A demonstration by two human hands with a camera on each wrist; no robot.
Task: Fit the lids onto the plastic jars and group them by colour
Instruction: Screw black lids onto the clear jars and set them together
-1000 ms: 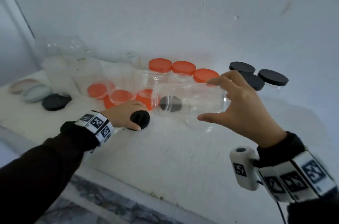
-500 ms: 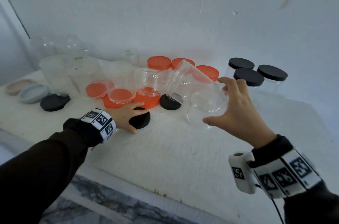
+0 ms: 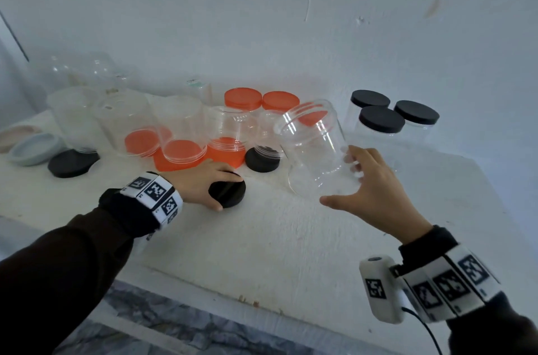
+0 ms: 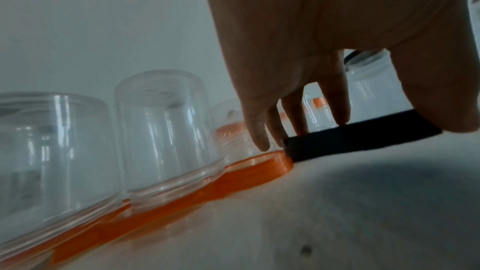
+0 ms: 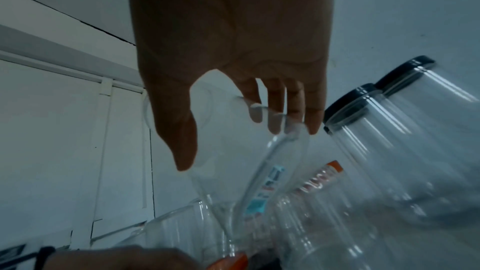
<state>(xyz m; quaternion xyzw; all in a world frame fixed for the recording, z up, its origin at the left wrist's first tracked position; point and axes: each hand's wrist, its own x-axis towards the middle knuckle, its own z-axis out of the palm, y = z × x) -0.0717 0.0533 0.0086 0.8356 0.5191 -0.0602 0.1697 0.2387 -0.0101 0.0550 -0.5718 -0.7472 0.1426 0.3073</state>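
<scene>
My right hand (image 3: 358, 186) grips the base of a clear lidless jar (image 3: 316, 148), thumb below and fingers behind it. The jar hangs tilted above the white table (image 3: 291, 238), mouth up and to the left. In the right wrist view the right hand (image 5: 233, 59) wraps that jar (image 5: 233, 151) from above. My left hand (image 3: 205, 186) curls over a black lid (image 3: 227, 193) lying flat on the table, left of the jar. The left wrist view shows the fingertips (image 4: 298, 122) on the far rim of this black lid (image 4: 350, 141) and the thumb on the near rim.
Three black-lidded jars (image 3: 381, 119) stand at the back right, three orange-lidded jars (image 3: 243, 98) behind centre. Several upturned clear jars sit on orange lids (image 3: 183, 148). Loose black lids lie at centre (image 3: 262, 161) and left (image 3: 71, 162), beside a grey-blue lid (image 3: 35, 148).
My right hand has turned the clear jar from lying sideways to mouth-up and brought it lower and slightly right. The left hand has stayed on the black lid.
</scene>
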